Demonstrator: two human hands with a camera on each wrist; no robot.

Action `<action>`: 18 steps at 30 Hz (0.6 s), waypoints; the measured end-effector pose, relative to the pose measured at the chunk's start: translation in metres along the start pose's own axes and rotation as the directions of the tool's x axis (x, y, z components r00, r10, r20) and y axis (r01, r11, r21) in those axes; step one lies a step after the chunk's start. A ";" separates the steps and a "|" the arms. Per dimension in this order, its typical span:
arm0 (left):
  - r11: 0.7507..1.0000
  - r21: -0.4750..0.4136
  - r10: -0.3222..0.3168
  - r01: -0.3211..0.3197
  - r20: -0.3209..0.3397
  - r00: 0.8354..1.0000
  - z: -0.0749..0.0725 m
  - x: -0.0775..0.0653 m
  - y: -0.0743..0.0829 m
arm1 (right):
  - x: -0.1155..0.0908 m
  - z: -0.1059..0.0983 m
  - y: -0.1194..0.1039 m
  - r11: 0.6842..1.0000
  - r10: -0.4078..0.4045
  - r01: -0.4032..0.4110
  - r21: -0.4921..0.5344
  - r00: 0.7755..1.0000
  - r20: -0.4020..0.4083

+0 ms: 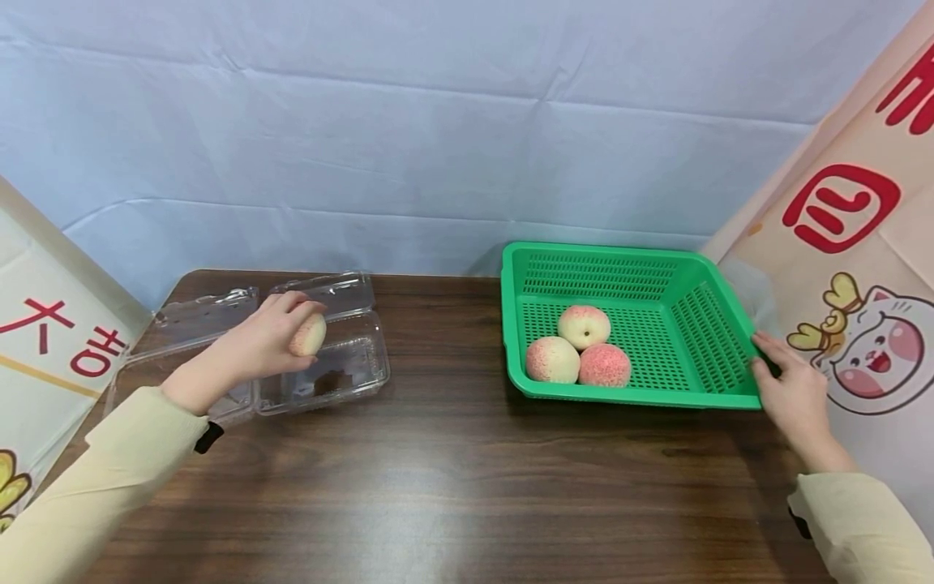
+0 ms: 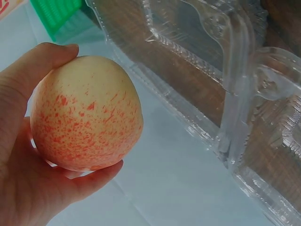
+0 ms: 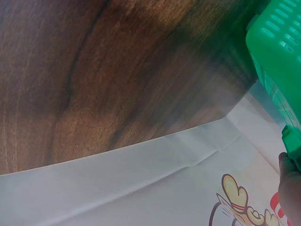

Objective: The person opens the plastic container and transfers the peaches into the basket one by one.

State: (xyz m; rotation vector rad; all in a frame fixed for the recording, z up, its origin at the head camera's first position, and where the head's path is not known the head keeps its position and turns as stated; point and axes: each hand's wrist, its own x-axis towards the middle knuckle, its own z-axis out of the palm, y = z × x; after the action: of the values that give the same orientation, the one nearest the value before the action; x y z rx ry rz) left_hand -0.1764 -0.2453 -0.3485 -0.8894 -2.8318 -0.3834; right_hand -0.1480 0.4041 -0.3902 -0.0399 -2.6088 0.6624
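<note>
My left hand (image 1: 273, 337) grips a pale peach with red speckles (image 2: 89, 115), thumb on one side and fingers on the other. It holds the peach above an opened clear plastic clamshell box (image 1: 375, 357) on the left of the table; the left wrist view shows the box's ridged edges beside the peach. On the right stands a green slotted basket (image 1: 657, 397). Inside it, three peaches (image 1: 606, 367) sit together at the left front. My right hand (image 1: 795, 397) holds the basket's rim at its right front corner; in the right wrist view only part of this hand (image 3: 290, 193) shows.
The brown wooden table (image 1: 452, 478) runs up to a pale blue cloth (image 1: 409, 146) at the back. Printed sheets (image 1: 876, 324) with red characters and cartoon figures hang at both sides. Another clear plastic section (image 1: 207, 312) lies behind my left forearm.
</note>
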 end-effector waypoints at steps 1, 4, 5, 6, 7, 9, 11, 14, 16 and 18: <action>1.000 0.000 0.006 -0.006 -0.005 1.000 0.001 0.001 0.000 | 0.000 0.000 0.000 1.000 -0.002 0.002 0.000 1.000 -0.002; 1.000 0.000 0.014 -0.014 -0.008 1.000 0.002 0.004 0.002 | 0.001 0.001 0.002 1.000 -0.006 0.006 0.000 1.000 -0.004; 1.000 -0.001 0.015 -0.015 -0.006 1.000 0.002 0.005 0.002 | 0.001 0.001 0.002 1.000 -0.005 0.005 -0.003 1.000 -0.004; 1.000 -0.004 0.015 -0.015 -0.005 1.000 0.002 0.006 0.003 | 0.001 0.001 0.002 1.000 -0.004 0.004 -0.004 1.000 -0.004; 1.000 -0.007 0.016 -0.016 -0.005 1.000 0.003 0.007 0.004 | 0.002 0.001 0.002 1.000 -0.001 0.001 -0.005 1.000 -0.002; 1.000 -0.010 0.015 -0.015 0.001 1.000 0.003 0.009 0.006 | 0.002 0.001 0.001 1.000 0.000 0.000 -0.003 1.000 -0.003; 1.000 -0.011 0.016 -0.016 0.006 1.000 0.003 0.011 0.008 | 0.002 0.001 0.000 1.000 0.000 0.000 -0.002 1.000 -0.005; 1.000 -0.008 0.017 -0.017 0.010 1.000 0.004 0.015 0.010 | 0.002 0.001 0.000 1.000 -0.005 0.005 0.004 1.000 -0.005; 1.000 -0.008 0.023 -0.023 0.008 1.000 0.004 0.017 0.011 | 0.002 0.001 0.000 1.000 -0.005 0.005 0.004 1.000 -0.002; 1.000 -0.007 0.030 -0.030 0.007 1.000 0.005 0.019 0.013 | 0.002 0.001 0.000 1.000 -0.005 0.005 0.006 1.000 -0.002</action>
State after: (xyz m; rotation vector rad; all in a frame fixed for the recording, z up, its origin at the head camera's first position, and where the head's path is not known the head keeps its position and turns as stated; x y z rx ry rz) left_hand -0.1848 -0.2233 -0.3462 -0.9345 -2.8217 -0.3870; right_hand -0.1499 0.4039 -0.3898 -0.0319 -2.6044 0.6676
